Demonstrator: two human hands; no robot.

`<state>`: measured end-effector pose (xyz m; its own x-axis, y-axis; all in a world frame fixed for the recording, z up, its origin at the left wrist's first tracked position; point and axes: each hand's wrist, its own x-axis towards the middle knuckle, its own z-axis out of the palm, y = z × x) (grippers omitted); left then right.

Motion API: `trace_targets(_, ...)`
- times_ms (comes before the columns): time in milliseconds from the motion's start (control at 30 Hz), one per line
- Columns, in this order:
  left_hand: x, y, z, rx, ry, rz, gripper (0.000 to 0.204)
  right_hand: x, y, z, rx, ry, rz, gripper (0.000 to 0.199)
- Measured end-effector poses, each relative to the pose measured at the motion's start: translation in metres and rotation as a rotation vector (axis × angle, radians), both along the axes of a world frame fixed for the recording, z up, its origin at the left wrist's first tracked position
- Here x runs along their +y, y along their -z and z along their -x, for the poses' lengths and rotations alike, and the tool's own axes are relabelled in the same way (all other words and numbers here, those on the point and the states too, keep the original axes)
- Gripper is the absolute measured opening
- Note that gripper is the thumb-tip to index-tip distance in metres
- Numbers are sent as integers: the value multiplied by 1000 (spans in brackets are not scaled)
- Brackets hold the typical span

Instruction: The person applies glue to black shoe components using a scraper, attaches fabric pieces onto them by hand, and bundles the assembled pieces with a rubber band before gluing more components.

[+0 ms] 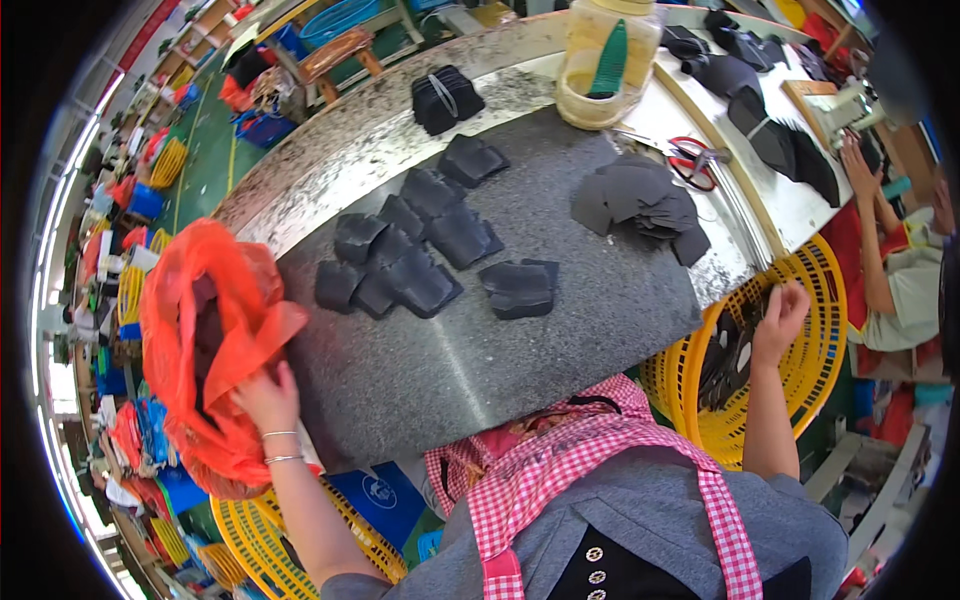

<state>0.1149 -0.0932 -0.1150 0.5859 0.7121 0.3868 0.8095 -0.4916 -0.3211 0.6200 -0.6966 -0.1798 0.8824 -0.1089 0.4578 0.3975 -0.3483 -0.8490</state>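
Observation:
My left hand [266, 396] grips the lower edge of an orange plastic bag [205, 340] at the left end of the dark stone slab [470, 350]; dark pieces show inside the bag. My right hand [780, 318] reaches down into a yellow plastic basket [800, 360] at the right, its fingers closed on dark flat pieces [728, 360] there. On the slab lie several dark cut pieces in a spread [410, 255], one separate small stack [520, 288] and a fanned pile [640, 205] at the right.
A translucent jar [605, 60] with a green tool stands at the slab's far edge, red-handled scissors [695, 160] beside it. A banded black bundle [445, 98] lies farther back. Another person's hand [860, 165] works at a sewing machine at the right. A second yellow basket [300, 540] sits below left.

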Motion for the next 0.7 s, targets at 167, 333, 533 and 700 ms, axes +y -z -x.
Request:
trace_targets(167, 49, -8, 9, -63, -215, 252, 66, 168, -133, -23, -344, -495, 96, 23)
trace_targets(333, 48, -5, -1, -66, -137, 290, 68, 358, -169, -61, -411, -862, 534, 57)
trace_targets(533, 14, -47, -36, -23, -227, 510, 43, 514, -100, -110, -525, -864, 881, 113)
trace_targets(700, 52, -7, 42, -589, 148, 161, 25, 552, -106, -117, -251, -1108, 1010, 107)
